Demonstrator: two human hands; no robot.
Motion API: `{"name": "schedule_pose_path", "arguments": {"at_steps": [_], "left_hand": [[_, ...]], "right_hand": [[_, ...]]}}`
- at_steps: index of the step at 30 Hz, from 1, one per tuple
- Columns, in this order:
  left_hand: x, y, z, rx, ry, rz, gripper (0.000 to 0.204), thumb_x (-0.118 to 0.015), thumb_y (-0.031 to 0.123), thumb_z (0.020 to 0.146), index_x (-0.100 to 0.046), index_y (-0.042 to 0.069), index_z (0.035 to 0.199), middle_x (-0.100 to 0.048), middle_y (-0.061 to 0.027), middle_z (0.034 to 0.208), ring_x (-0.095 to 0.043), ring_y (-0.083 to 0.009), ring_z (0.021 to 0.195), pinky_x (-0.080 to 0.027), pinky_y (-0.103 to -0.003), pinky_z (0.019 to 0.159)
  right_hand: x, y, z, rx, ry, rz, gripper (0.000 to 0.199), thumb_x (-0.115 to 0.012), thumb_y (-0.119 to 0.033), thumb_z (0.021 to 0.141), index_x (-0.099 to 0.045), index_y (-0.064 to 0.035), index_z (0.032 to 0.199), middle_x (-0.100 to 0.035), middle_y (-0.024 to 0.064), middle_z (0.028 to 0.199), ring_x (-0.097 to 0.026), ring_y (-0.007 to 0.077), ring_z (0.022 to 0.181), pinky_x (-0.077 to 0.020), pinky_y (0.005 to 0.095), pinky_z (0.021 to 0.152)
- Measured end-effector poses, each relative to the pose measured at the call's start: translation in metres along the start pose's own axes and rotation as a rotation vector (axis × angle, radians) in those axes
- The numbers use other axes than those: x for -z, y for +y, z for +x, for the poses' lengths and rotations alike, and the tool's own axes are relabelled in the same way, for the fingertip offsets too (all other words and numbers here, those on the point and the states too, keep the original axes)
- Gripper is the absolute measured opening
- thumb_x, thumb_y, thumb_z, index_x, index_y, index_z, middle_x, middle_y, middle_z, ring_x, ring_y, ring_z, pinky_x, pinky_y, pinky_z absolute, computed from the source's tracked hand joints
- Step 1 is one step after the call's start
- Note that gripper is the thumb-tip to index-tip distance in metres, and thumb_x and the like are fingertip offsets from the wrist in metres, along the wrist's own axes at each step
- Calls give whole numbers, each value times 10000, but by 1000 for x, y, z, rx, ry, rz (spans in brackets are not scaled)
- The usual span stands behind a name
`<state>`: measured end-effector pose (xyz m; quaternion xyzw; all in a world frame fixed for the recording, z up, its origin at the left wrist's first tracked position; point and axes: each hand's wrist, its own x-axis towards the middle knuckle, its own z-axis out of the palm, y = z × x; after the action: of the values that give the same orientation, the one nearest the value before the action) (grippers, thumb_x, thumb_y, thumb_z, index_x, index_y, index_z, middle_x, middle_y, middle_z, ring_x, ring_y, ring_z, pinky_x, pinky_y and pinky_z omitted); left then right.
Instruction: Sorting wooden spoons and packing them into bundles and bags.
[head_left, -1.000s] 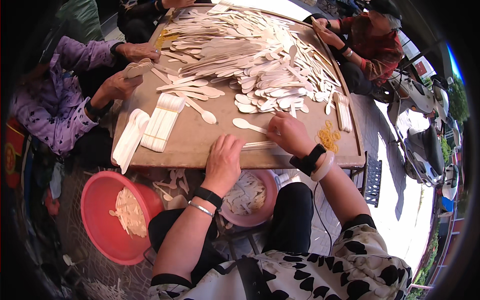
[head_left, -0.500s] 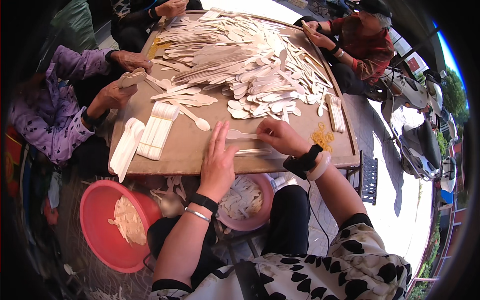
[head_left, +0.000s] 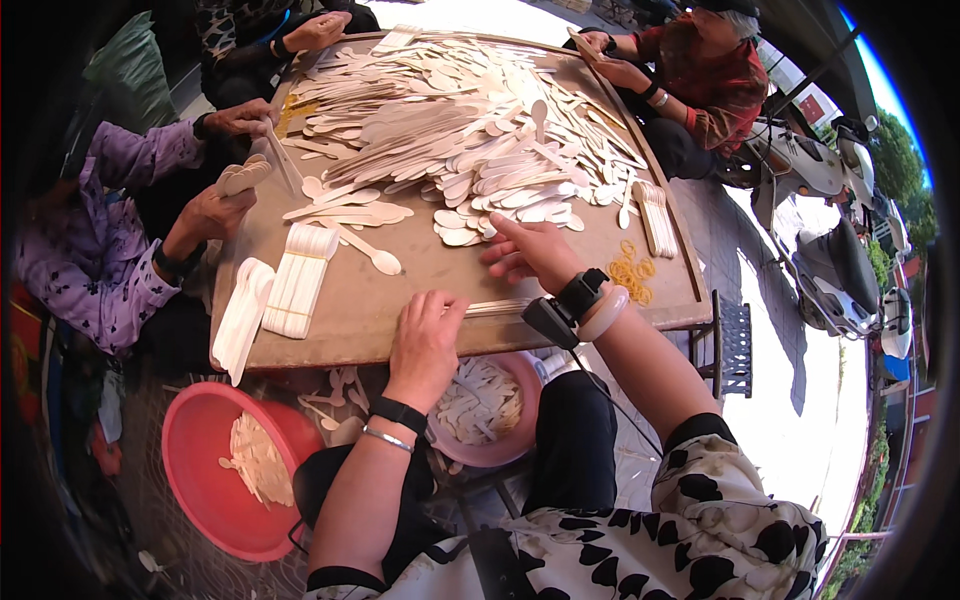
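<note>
My left hand (head_left: 425, 338) is at the table's front edge, fingers curled round one end of a small stack of wooden spoons (head_left: 497, 307); their thin handles stick out to the right and the end inside the hand is hidden. Over the table, my right hand (head_left: 532, 252) has its fingers apart and holds nothing I can see. Its fingertips are close to the near edge of a big heap of wooden spoons (head_left: 450, 130). A single wooden spoon (head_left: 385, 262) lies left of centre, its bowl toward me.
Yellow rubber bands (head_left: 630, 272) lie on the right of the table (head_left: 400, 290). Spoon bundles stand near the left edge (head_left: 300, 280) and right edge (head_left: 657, 220). A red basin (head_left: 185, 470) and a pink basin (head_left: 530, 400) sit below. Other people handle spoons around the table.
My right hand has left the spoon it was touching and moved up toward the heap. That spoon no longer shows there. My left hand's outstretched fingers have curled, and it sits lower.
</note>
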<state>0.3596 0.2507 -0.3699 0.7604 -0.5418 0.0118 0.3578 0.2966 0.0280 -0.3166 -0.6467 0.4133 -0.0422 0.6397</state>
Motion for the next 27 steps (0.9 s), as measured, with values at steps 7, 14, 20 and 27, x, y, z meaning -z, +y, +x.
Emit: {"name": "schedule_pose_path", "arguments": {"at_steps": [7,14,20,27], "left_hand": [[-2,4,1,17,44,-12,359,-585,-33,829,-659,57,1169,-607,-89,1112,-565,-310,1097,-480,-422,947],[0,0,0,9,46,-135,315,-561,-82,839,-658,25,1120,-610,-145,1098,-561,-370,1075,-478,-456,956],[-3,-2,0,42,25,-127,265,-574,-45,848,-649,37,1088,-614,-103,1234,-566,-327,1166,-477,-425,995],[-4,0,3,1,121,-147,142,-578,-61,908,-636,-6,1025,-532,-192,1470,-490,-407,1375,-423,-459,1131]], "right_hand": [[43,13,-1,-102,-101,306,253,-678,-146,979,-628,63,1113,-750,193,1049,-738,201,754,-573,290,582],[85,24,-69,-27,20,-3,233,-649,-168,1001,-656,17,1142,-746,96,948,-630,106,599,-481,235,525],[87,38,-86,49,-52,-4,256,-612,-161,1026,-679,7,1207,-684,14,827,-570,70,597,-432,225,544],[63,28,-58,-2,-225,-18,258,-566,-188,1075,-685,-16,1226,-626,-20,825,-507,56,588,-385,216,528]]}}
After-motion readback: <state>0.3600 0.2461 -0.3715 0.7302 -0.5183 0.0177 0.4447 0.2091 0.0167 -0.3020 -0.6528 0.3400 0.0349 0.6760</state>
